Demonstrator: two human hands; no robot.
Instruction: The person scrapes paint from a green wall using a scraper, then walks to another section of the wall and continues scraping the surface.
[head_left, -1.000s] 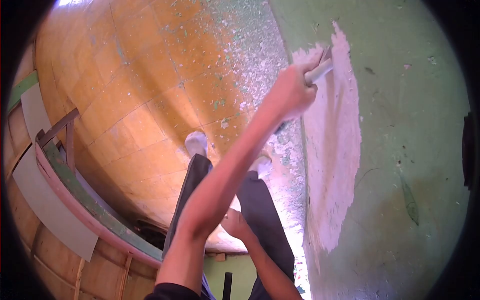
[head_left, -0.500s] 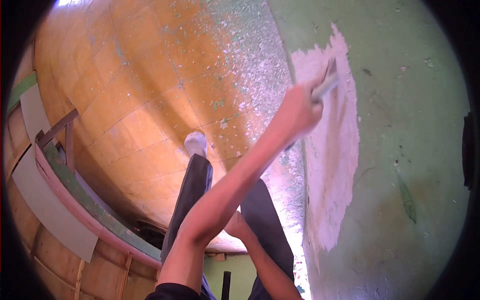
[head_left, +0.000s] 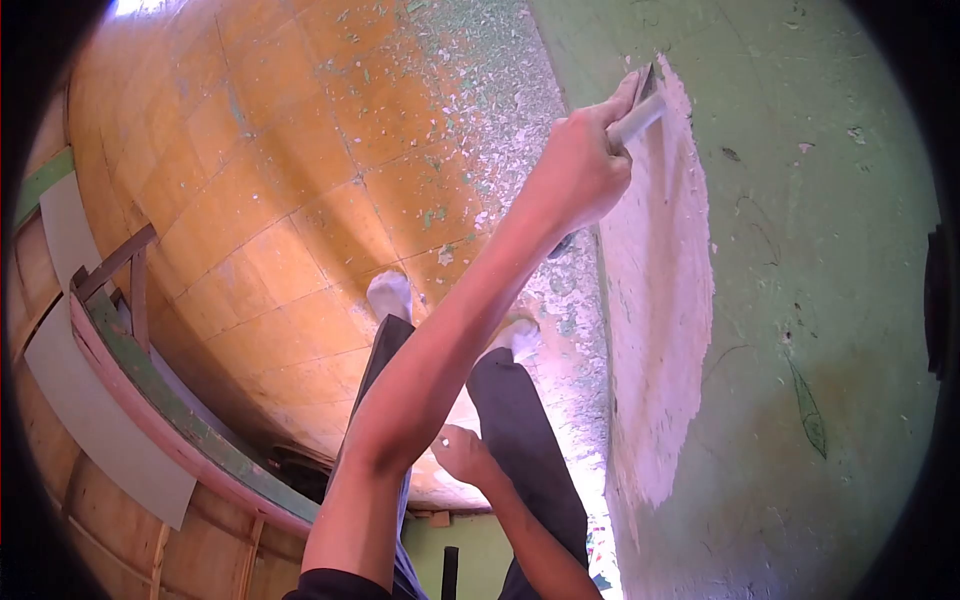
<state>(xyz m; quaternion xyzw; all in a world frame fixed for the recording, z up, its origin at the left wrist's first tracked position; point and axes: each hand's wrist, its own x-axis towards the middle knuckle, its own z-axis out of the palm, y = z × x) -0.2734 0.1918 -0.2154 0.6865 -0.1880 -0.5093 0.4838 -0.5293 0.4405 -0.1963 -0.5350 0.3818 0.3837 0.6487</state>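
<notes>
Clenching the scraper [head_left: 638,118] in the left hand [head_left: 580,175], blade at the top edge of the bare patch [head_left: 660,300] on the green wall [head_left: 830,250]. Resting the right hand [head_left: 460,450] on a trouser leg [head_left: 525,440], grip impossible to tell. Best held shallow, pushing steadily under the paint edge.

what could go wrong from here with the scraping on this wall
1. The scraper meets the wall at the top edge of the bare patch; pushed too steeply, it may gouge the surface instead of lifting green paint.
2. The left hand grips close to the wall, so a slip could graze the knuckles.
3. Paint flakes litter the floor near the feet, which could make footing slippery.
</notes>
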